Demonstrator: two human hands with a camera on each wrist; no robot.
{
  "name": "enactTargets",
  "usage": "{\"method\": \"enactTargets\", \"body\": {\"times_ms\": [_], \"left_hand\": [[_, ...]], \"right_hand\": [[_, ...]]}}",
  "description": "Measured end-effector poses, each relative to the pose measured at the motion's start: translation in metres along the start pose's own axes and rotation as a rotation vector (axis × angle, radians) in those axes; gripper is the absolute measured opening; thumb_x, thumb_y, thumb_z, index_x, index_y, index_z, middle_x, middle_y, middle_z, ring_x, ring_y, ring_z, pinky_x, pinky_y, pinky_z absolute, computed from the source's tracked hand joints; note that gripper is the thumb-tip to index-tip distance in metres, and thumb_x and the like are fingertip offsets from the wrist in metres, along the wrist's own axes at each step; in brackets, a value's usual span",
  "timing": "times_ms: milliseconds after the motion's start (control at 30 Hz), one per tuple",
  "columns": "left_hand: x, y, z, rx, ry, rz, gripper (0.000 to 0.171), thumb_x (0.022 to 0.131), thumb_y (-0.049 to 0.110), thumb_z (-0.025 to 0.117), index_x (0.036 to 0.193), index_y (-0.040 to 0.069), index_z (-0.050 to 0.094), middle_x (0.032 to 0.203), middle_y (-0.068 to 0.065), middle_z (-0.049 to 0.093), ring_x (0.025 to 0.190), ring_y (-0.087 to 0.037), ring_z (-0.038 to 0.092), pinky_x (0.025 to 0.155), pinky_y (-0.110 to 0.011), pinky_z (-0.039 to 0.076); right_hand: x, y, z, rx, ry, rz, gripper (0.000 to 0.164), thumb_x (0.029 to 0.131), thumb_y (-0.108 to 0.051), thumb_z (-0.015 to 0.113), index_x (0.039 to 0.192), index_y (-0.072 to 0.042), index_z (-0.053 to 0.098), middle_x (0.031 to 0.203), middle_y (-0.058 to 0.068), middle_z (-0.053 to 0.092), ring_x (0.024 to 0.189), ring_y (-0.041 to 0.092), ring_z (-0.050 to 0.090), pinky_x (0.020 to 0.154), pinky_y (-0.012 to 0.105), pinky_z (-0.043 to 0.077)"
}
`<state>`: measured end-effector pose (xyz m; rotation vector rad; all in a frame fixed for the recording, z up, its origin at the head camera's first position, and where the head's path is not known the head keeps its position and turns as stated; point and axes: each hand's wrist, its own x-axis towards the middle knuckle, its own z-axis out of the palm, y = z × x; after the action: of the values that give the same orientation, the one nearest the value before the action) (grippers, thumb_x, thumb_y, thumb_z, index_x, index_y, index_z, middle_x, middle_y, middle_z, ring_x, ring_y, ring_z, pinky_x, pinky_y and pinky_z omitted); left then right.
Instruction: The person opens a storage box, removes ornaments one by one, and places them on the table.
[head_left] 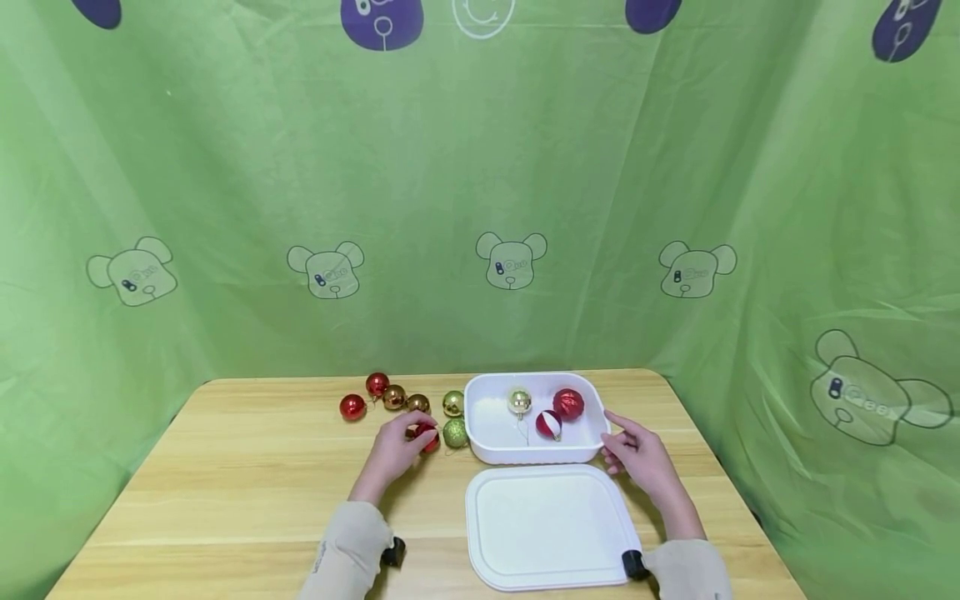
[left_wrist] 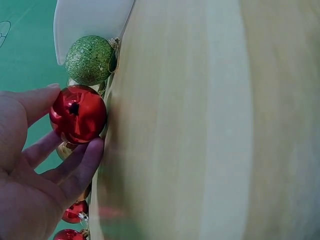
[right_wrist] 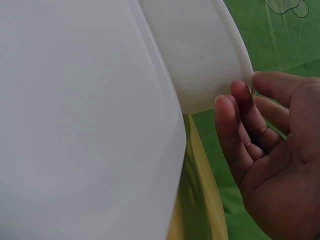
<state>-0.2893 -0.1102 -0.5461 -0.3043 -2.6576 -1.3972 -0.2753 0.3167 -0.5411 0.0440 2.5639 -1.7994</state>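
Observation:
My left hand (head_left: 397, 442) holds a shiny red Christmas ball (left_wrist: 78, 114) between the thumb and fingertips, just above the table. Beside it, a glittery green ball (head_left: 455, 433) lies close to the left wall of a white plastic box (head_left: 517, 454). Inside the box are a pale gold ball (head_left: 519, 402), a textured red ball (head_left: 567, 405) and a red-and-white ball (head_left: 548, 425). At the box's right end, my right hand (head_left: 637, 454) touches the outer wall with loosely bent fingers.
A white lid (head_left: 551, 527) lies flat in front of the box. Behind and left of my left hand are two red balls (head_left: 352, 407), two brownish-gold balls (head_left: 394, 397) and a shiny green-gold ball (head_left: 453, 403). A green curtain (head_left: 420, 325) hangs behind the wooden table (head_left: 247, 483).

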Motion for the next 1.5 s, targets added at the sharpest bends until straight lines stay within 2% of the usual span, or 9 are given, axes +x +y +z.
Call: {"method": "enactTargets", "body": {"times_ms": [233,600,967,1133,1300,1433,1500], "left_hand": [[0.001,0.000,0.000,0.011,-0.007,0.011,0.017,0.098,0.017,0.072,0.114,0.012,0.075,0.118,-0.007,0.074,0.109,-0.028,0.068,0.099,-0.054,0.054],[0.003,-0.002,-0.001,0.003,-0.029,0.001,0.022,0.099,0.019,0.070,0.119,0.013,0.074,0.124,-0.009,0.069,0.108,-0.026,0.068,0.098,-0.052,0.057],[0.003,-0.002,-0.002,-0.010,-0.018,-0.017,0.022,0.099,0.019,0.070,0.121,0.019,0.073,0.128,-0.008,0.067,0.114,-0.029,0.067,0.102,-0.053,0.056],[0.002,-0.001,-0.004,0.007,0.020,-0.031,0.024,0.098,0.019,0.071,0.122,0.020,0.073,0.130,-0.007,0.067,0.122,-0.033,0.065,0.105,-0.056,0.054],[0.002,0.003,-0.006,0.034,0.097,-0.013,0.022,0.097,0.017,0.073,0.119,0.018,0.074,0.124,-0.007,0.068,0.117,-0.031,0.066,0.099,-0.053,0.058],[0.004,0.009,-0.004,0.050,0.146,0.034,0.024,0.095,0.015,0.074,0.119,0.014,0.073,0.117,-0.010,0.069,0.109,-0.032,0.066,0.094,-0.051,0.057],[0.006,0.015,-0.001,0.072,0.169,0.071,0.025,0.095,0.016,0.074,0.120,0.013,0.073,0.118,-0.010,0.070,0.110,-0.032,0.066,0.096,-0.052,0.056]], "right_hand": [[-0.001,-0.001,0.000,0.007,-0.002,-0.006,0.058,0.104,-0.010,0.062,0.157,-0.003,0.041,0.094,0.018,0.068,0.076,0.019,0.069,0.069,0.034,0.065],[0.001,-0.001,0.000,0.012,0.003,-0.005,0.056,0.103,-0.010,0.062,0.156,-0.005,0.043,0.093,0.016,0.068,0.077,0.020,0.069,0.069,0.033,0.066],[-0.002,-0.005,0.002,0.004,-0.001,-0.005,0.058,0.103,-0.011,0.063,0.156,-0.003,0.041,0.096,0.021,0.069,0.077,0.021,0.070,0.069,0.033,0.066],[-0.002,-0.004,0.002,0.011,-0.002,0.000,0.059,0.103,-0.011,0.063,0.157,-0.002,0.040,0.099,0.024,0.069,0.078,0.022,0.070,0.069,0.034,0.066],[-0.002,-0.003,0.002,0.005,-0.006,0.003,0.058,0.104,-0.009,0.062,0.157,-0.001,0.039,0.099,0.026,0.068,0.078,0.023,0.070,0.069,0.035,0.066],[-0.003,-0.004,0.002,0.006,-0.004,-0.002,0.058,0.103,-0.010,0.063,0.156,-0.002,0.041,0.097,0.023,0.069,0.077,0.022,0.070,0.069,0.034,0.066],[-0.003,-0.001,0.001,0.004,0.000,-0.011,0.058,0.103,-0.010,0.064,0.156,-0.003,0.042,0.094,0.020,0.069,0.076,0.021,0.070,0.068,0.034,0.066]]}}
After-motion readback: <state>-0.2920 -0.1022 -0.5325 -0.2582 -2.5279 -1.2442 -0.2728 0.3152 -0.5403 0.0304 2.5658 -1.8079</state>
